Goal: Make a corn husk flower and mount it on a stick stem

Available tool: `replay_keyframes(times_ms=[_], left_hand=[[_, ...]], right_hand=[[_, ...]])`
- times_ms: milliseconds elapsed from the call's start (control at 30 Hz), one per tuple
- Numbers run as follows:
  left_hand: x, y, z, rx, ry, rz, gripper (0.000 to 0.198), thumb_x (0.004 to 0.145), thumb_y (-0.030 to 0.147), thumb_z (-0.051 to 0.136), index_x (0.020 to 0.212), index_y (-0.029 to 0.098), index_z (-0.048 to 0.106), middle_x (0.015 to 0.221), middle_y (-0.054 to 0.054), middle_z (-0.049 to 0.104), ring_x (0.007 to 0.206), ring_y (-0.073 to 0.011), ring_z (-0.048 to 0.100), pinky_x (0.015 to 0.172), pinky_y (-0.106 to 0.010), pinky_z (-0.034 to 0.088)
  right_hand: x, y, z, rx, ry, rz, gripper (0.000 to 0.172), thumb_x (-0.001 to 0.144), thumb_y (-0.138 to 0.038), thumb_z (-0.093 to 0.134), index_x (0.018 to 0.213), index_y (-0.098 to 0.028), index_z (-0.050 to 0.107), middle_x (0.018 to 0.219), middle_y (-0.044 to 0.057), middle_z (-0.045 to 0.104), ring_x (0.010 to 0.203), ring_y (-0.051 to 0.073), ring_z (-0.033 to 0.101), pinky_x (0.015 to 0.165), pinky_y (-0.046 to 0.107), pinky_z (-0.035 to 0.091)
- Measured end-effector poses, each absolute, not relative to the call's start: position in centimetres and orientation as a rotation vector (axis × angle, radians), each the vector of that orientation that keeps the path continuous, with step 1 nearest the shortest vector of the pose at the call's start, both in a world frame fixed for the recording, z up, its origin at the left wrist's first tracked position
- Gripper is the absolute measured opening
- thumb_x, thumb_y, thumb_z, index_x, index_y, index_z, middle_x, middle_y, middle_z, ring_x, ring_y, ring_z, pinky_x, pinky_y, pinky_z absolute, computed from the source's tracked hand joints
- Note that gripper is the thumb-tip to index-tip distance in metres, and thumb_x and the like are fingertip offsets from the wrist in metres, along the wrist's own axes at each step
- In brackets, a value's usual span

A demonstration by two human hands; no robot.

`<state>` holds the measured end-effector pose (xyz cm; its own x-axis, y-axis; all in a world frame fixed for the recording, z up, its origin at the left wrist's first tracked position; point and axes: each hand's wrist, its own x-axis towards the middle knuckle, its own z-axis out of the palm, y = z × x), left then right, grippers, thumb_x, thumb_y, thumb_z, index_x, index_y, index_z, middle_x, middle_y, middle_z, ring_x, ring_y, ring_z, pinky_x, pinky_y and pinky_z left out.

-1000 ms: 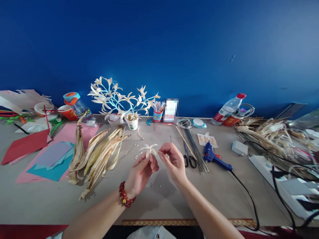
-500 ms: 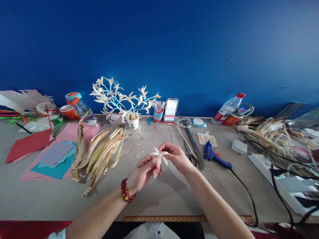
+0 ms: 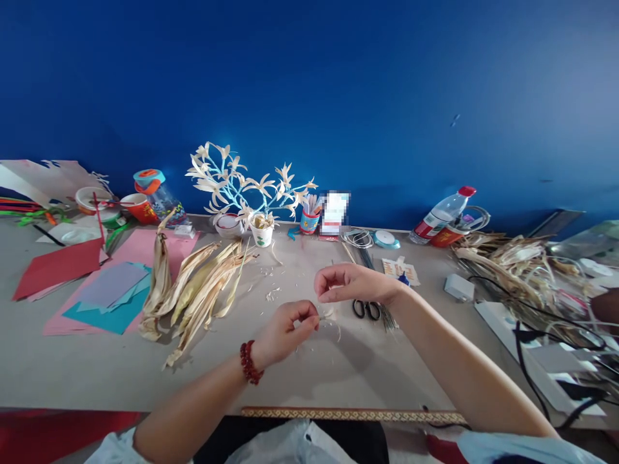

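Note:
My left hand (image 3: 289, 330), with a red bead bracelet at the wrist, pinches a small cream husk flower (image 3: 331, 316) between thumb and fingertips. The flower lies tipped to the right, its petals hard to tell from the table. Above and to the right, my right hand (image 3: 352, 283) is apart from it, fingers curled in and thumb against the fingertips; what they hold, if anything, does not show. Black-handled scissors (image 3: 366, 310) lie just under my right hand, beside a bundle of thin wires (image 3: 388, 318). My right forearm covers most of the blue glue gun (image 3: 404, 278).
Dried corn husks (image 3: 203, 290) and coloured paper (image 3: 104, 316) lie to the left. A white cup (image 3: 262, 236) of husk flowers, a pen holder (image 3: 310, 223) and a phone (image 3: 334, 212) stand at the back. A bottle (image 3: 442, 216), power strip (image 3: 512, 345) and cables are at right.
My hands have come apart: the right has risen away from the flower, the left has dropped slightly and turned the flower to the right. My right arm now covers the glue gun.

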<state>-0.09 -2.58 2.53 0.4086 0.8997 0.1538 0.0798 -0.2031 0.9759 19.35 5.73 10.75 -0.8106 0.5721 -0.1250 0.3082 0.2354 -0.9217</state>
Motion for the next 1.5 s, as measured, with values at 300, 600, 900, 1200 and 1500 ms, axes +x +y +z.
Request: replay_keyframes(times_ms=[300, 600, 900, 1200, 1500], left_hand=[[-0.3, -2.6, 2.1, 1.729, 1.039, 0.99, 0.023, 0.091, 0.022, 0.047, 0.069, 0.019, 0.052, 0.066, 0.001, 0.052, 0.062, -0.0131, 0.045, 0.058, -0.025, 0.031], [-0.2, -2.3, 2.6, 1.291, 0.987, 1.135, 0.025, 0.09, 0.033, 0.052, 0.069, 0.019, 0.052, 0.059, 0.003, 0.046, 0.058, -0.0125, 0.046, 0.058, -0.024, 0.035], [-0.1, -2.4, 1.9, 0.975, 0.689, 1.143, 0.029, 0.092, 0.04, 0.059, 0.073, 0.018, 0.054, 0.069, 0.001, 0.054, 0.06, -0.0114, 0.048, 0.064, -0.028, 0.039], [-0.8, -2.6, 2.9, 1.422, 0.659, 0.926, 0.027, 0.091, 0.032, 0.054, 0.068, 0.018, 0.052, 0.061, 0.001, 0.05, 0.056, -0.0114, 0.042, 0.057, -0.026, 0.034], [-0.3, -2.1, 2.1, 1.81, 1.065, 0.855, 0.017, 0.084, 0.018, 0.05, 0.067, 0.018, 0.051, 0.06, 0.004, 0.047, 0.058, -0.0115, 0.04, 0.055, -0.025, 0.028]], right_hand=[[18.3, 1.5, 13.0, -0.845, -2.498, 0.448, 0.011, 0.089, -0.022, 0.062, 0.081, -0.023, 0.069, 0.095, 0.005, 0.066, 0.089, 0.022, 0.06, 0.081, 0.037, 0.048], [18.8, -3.8, 8.4, -0.915, -2.303, -0.049, 0.015, 0.089, -0.015, 0.058, 0.094, -0.024, 0.069, 0.086, 0.006, 0.068, 0.077, 0.021, 0.058, 0.074, 0.037, 0.045], [18.2, -4.5, 3.7, -0.999, -1.865, 0.419, 0.01, 0.09, -0.016, 0.059, 0.09, -0.022, 0.066, 0.075, 0.004, 0.065, 0.067, 0.018, 0.058, 0.063, 0.031, 0.047], [19.1, 1.7, 3.9, -0.981, -1.587, 1.68, 0.034, 0.076, -0.047, 0.078, 0.079, -0.016, 0.065, 0.068, 0.0, 0.063, 0.059, 0.012, 0.053, 0.056, 0.024, 0.041], [19.7, 2.9, 9.1, -1.014, -2.25, 1.101, 0.014, 0.089, -0.03, 0.065, 0.08, -0.019, 0.066, 0.082, 0.001, 0.064, 0.076, 0.015, 0.057, 0.071, 0.028, 0.045]])
